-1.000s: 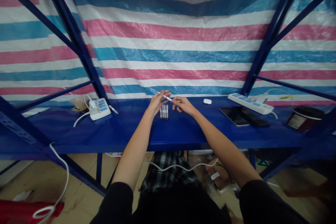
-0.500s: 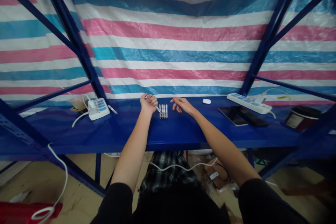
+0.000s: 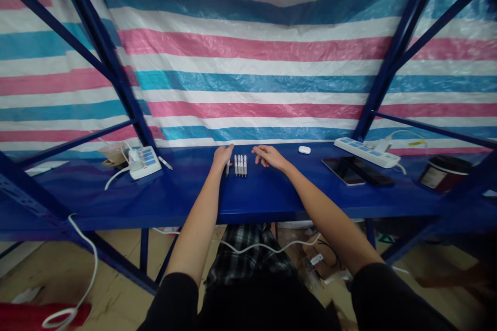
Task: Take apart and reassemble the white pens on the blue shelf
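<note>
Several white pens (image 3: 240, 165) lie side by side in a row on the blue table (image 3: 256, 196). Just left of the row, my left hand (image 3: 223, 156) grips one more pen (image 3: 228, 167), which points toward the table's front edge, parallel to the others. On the other side of the row is my right hand (image 3: 268, 156), a little apart from the pens, with its fingers loosely bent and spread and nothing visible between them.
A white case (image 3: 304, 150) lies behind and right. Two dark phones (image 3: 344, 171) and a power strip (image 3: 367, 152) are farther right, with a dark tub (image 3: 444, 173). At left are another power strip (image 3: 145, 162) and a lone pen (image 3: 165, 163). Blue posts frame both sides.
My left hand has turned over, from palm up to back up. The pen in it went from slanting over the row to lying parallel, left of it. My right hand is almost unchanged.
</note>
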Tool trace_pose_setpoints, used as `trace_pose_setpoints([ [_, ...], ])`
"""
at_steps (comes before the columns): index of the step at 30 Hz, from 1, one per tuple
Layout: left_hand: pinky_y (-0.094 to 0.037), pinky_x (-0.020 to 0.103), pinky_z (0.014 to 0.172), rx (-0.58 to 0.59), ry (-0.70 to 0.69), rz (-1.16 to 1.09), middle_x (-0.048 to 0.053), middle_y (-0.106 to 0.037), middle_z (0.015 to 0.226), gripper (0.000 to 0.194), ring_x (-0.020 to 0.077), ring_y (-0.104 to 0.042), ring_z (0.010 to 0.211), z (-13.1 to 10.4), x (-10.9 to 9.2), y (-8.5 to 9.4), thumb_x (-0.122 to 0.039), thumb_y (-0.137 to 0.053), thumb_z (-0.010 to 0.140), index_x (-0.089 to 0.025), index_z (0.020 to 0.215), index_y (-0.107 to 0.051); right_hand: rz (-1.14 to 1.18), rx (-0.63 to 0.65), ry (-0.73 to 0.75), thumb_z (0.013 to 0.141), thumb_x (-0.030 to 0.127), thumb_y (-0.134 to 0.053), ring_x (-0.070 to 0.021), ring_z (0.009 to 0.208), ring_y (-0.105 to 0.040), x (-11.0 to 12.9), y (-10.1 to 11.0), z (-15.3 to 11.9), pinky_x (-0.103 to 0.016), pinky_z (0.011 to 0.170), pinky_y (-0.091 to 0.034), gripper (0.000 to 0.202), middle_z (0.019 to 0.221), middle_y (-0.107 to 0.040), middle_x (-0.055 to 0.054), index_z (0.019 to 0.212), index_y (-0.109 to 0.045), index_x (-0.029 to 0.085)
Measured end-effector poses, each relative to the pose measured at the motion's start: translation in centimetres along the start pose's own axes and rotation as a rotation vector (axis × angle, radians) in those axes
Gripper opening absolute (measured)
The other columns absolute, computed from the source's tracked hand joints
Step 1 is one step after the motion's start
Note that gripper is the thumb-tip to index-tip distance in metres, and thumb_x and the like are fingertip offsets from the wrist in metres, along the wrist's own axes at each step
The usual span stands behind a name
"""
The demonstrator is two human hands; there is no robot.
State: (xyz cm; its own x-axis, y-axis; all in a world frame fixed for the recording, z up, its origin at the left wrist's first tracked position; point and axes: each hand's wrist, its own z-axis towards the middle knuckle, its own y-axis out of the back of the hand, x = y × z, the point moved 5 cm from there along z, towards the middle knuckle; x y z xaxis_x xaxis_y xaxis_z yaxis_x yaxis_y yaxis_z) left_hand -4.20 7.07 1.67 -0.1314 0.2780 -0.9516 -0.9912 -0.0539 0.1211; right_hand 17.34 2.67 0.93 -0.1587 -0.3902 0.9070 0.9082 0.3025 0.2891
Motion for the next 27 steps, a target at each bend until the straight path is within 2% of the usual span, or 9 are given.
trace_pose_setpoints([
  [2, -0.05, 0.032, 0.065, -0.078, 0.054, 0.24, 0.013, -0.074, 0.085, 0.036, 0.0296, -0.07, 0.083, -0.2, 0.2, 0.3, -0.049, -0.071, 0.081, -0.017, 0.098, -0.072, -0.024, 0.012, -0.004, 0.094, 0.058, -0.058, -0.0095, 0.043, -0.052, -0.1, 0.0, 0.0, -0.022, 0.039, -0.038, 0.045, 0.073, -0.071, -0.005, 0.106, -0.064, 0.016],
  [4, -0.051, 0.033, 0.069, -0.13, 0.17, 0.508, 0.016, -0.075, 0.095, 0.039, 0.0295, -0.072, 0.083, -0.7, 0.2, 0.7, -0.048, -0.068, 0.083, -0.016, 0.105, -0.072, -0.066, 0.021, -0.005, 0.094, 0.055, -0.059, -0.0092, 0.043, -0.052, -0.1, 0.0, -0.1, -0.021, 0.04, -0.038, 0.041, 0.075, -0.072, -0.005, 0.104, -0.065, 0.016],
  [6, -0.052, 0.034, 0.072, -0.094, 0.239, 0.725, 0.018, -0.076, 0.098, 0.041, 0.0279, -0.073, 0.077, -1.3, -0.1, 0.6, -0.047, -0.064, 0.086, -0.015, 0.109, -0.072, -0.14, 0.025, 0.0, 0.094, 0.053, -0.059, -0.009, 0.044, -0.051, -0.1, 0.1, -0.1, -0.021, 0.043, -0.039, 0.038, 0.075, -0.073, -0.004, 0.102, -0.066, 0.016],
  [8, -0.053, 0.033, 0.072, -0.038, 0.245, 0.828, 0.018, -0.076, 0.098, 0.041, 0.0254, -0.072, 0.07, -1.8, -0.4, 0.2, -0.044, -0.063, 0.086, -0.015, 0.114, -0.071, -0.241, 0.025, 0.002, 0.095, 0.049, -0.059, -0.0092, 0.045, -0.051, -0.1, 0.0, -0.2, -0.022, 0.046, -0.04, 0.034, 0.074, -0.073, -0.004, 0.1, -0.067, 0.016],
  [13, -0.054, 0.032, 0.058, 0.0, 0.244, 0.68, 0.017, -0.076, 0.098, 0.047, 0.0234, -0.069, 0.057, -2.2, -0.2, -0.9, -0.024, -0.076, 0.071, -0.014, 0.116, -0.071, -0.474, 0.021, -0.032, 0.094, 0.04, -0.06, -0.0116, 0.052, -0.057, 0.1, 0.0, -0.5, -0.023, 0.054, -0.04, 0.027, 0.072, -0.074, -0.003, 0.094, -0.073, 0.016],
  [20, -0.053, 0.029, 0.051, 0.017, 0.22, 0.379, 0.008, -0.069, 0.071, 0.036, 0.0212, -0.066, 0.052, -2.2, 0.5, -4.0, -0.005, -0.076, 0.06, -0.014, 0.095, -0.072, -0.645, -0.02, -0.074, 0.09, 0.033, -0.065, -0.0166, 0.072, -0.066, 0.3, 1.1, -0.4, -0.024, 0.063, -0.04, 0.018, 0.076, -0.076, -0.004, 0.092, -0.077, 0.018],
  [24, -0.055, 0.03, 0.052, 0.069, 0.253, 0.2, 0.007, -0.067, 0.066, 0.038, 0.0223, -0.066, 0.058, -2.5, 0.6, -5.4, -0.003, -0.075, 0.062, -0.013, 0.098, -0.071, -0.684, -0.041, -0.118, 0.09, 0.03, -0.064, -0.0152, 0.063, -0.062, 0.2, 1.9, -0.5, -0.024, 0.06, -0.039, 0.018, 0.074, -0.075, -0.004, 0.089, -0.078, 0.018],
  [27, -0.056, 0.033, 0.054, 0.104, 0.243, 0.11, 0.008, -0.067, 0.067, 0.039, 0.0234, -0.066, 0.061, -2.4, 0.6, -5.8, -0.002, -0.076, 0.062, -0.012, 0.098, -0.071, -0.656, -0.045, -0.132, 0.088, 0.029, -0.066, -0.0134, 0.056, -0.059, 0.2, 2.2, -0.6, -0.024, 0.058, -0.038, 0.016, 0.072, -0.074, -0.004, 0.089, -0.077, 0.017],
])
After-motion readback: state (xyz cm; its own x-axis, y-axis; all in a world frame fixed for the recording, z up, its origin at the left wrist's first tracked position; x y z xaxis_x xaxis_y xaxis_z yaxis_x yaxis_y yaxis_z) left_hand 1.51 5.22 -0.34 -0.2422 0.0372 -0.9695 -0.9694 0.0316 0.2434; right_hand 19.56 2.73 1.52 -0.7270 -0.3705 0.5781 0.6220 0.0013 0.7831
